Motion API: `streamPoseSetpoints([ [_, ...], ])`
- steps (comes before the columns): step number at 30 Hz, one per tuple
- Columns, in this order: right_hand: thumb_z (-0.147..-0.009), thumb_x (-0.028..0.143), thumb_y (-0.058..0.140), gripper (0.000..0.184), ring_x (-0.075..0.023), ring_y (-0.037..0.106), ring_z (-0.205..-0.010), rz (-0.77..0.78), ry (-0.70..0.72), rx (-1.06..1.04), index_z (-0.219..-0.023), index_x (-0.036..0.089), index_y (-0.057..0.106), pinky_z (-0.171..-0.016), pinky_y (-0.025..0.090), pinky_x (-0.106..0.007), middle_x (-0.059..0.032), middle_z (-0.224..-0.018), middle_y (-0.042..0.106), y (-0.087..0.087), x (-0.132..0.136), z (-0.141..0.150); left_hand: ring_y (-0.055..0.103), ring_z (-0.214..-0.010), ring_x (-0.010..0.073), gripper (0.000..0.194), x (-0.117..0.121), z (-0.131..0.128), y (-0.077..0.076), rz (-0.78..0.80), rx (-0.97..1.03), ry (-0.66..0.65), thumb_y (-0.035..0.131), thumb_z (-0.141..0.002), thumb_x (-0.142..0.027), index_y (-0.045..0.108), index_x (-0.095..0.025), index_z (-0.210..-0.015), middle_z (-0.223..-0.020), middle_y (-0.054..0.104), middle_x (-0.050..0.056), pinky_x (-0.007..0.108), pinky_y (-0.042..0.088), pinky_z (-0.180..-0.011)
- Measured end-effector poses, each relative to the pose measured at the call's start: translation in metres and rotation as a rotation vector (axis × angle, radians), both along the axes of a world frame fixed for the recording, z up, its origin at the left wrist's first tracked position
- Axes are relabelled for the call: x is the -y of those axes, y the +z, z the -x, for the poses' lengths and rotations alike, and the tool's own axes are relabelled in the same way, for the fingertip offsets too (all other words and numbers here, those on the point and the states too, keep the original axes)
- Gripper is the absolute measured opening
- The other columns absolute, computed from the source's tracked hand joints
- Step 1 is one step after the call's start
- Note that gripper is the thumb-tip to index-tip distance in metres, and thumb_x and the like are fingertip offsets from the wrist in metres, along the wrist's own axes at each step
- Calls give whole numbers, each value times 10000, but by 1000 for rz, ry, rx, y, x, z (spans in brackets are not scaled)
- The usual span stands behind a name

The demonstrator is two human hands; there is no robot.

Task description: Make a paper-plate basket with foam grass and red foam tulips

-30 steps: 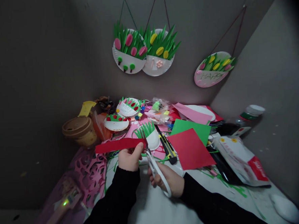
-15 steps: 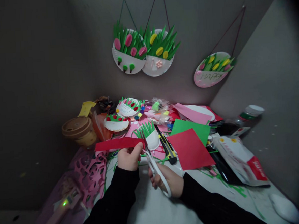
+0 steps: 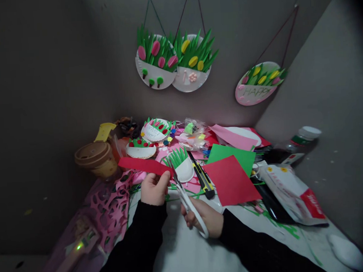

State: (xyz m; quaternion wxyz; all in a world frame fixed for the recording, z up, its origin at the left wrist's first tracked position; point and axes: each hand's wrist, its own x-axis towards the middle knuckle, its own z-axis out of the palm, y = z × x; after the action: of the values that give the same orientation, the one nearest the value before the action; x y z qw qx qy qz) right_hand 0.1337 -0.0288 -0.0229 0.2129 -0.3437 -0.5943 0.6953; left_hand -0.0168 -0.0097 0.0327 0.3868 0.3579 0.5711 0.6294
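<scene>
"What's biggest?"

"The white-topped table [image 3: 189, 258]. On it, right of the hands, a red paper sheet [image 3: 232, 184] lies partly over a green paper sheet [image 3: 247, 160]."

"Then?"

"White-handled scissors [image 3: 184, 196], angled away from the person. The right hand [image 3: 206, 218] has its fingers curled around the handles."

"And the left hand [image 3: 154, 191]?"

"Thumb and fingers pinch a red paper strip [image 3: 144, 165] near its right end; the rest juts out leftward. The blades are right at that end, though I can't tell whether paper sits between them."

"Anything smaller?"

"A yellow-and-black utility knife [image 3: 204, 179], and just left of it, a white paper-plate piece [image 3: 186, 171] with green paper grass [image 3: 176, 157]."
</scene>
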Motion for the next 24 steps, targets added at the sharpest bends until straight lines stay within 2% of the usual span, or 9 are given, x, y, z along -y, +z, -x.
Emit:
streamPoseSetpoints([
  [7, -658, 206, 505, 147, -65, 375, -465, -26, -20, 12, -789, 197, 440, -472, 333, -202, 76, -550, 377, 3, 0, 0, 353, -297, 44, 310, 0, 1, 1, -4, -33, 11, 661, -623, -374, 491, -147, -494, -353, 455, -58, 172, 231, -320],
  [12, -628, 214, 464, 145, -62, 362, -435, -47, -17, 22, -769, 199, 434, -453, 333, -195, 88, -511, 357, 7, 0, 0, 359, -303, 47, 293, -2, 3, -4, -26, -36, 13, 654, -630, -380, 496, -153, -530, -383, 479, -56, 175, 240, -319],
  [17, -619, 184, 462, 155, -63, 395, -435, -84, -9, 52, -771, 197, 435, -449, 352, -192, 80, -529, 421, 6, -1, -1, 357, -303, 45, 292, -3, 5, -7, -47, -25, 4, 651, -637, -382, 486, -158, -546, -396, 490, -56, 173, 234, -320],
  [24, -623, 117, 452, 163, -80, 449, -457, -107, -4, 71, -766, 195, 452, -449, 366, -194, 66, -562, 460, 1, -2, -4, 353, -305, 39, 221, -1, 4, 0, -84, -34, -8, 624, -662, -335, 510, -157, -598, -405, 470, -75, 168, 229, -329],
])
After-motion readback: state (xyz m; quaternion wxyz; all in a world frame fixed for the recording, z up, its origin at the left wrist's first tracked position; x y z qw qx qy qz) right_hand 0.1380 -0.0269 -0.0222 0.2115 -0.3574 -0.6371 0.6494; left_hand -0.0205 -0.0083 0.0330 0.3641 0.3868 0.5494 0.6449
